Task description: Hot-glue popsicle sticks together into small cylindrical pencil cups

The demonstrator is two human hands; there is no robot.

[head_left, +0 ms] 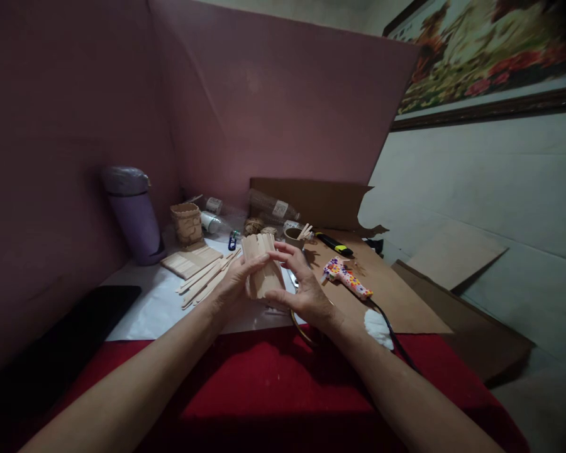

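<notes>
A piece made of pale wooden craft sticks side by side [263, 267] is held upright between both hands above the table's front part. My left hand [236, 280] grips its left side, thumb across the front. On its right side my right hand [302, 283] holds on, with the thumb low on the front and fingers near the top. Loose craft sticks [205, 280] lie to the left, beside a flat panel of sticks [191, 259]. A flower-patterned glue gun [346, 277] rests on brown cardboard [400, 308] at the right.
Behind are a woven-looking cup [187, 223], clear plastic bottles [271, 206] and a round container with sticks [293, 236]. A purple tumbler [134, 217] stands at the left. A yellow-black cutter [334, 243] and crumpled white material [378, 328] lie right. Red cloth [273, 377] covers the front.
</notes>
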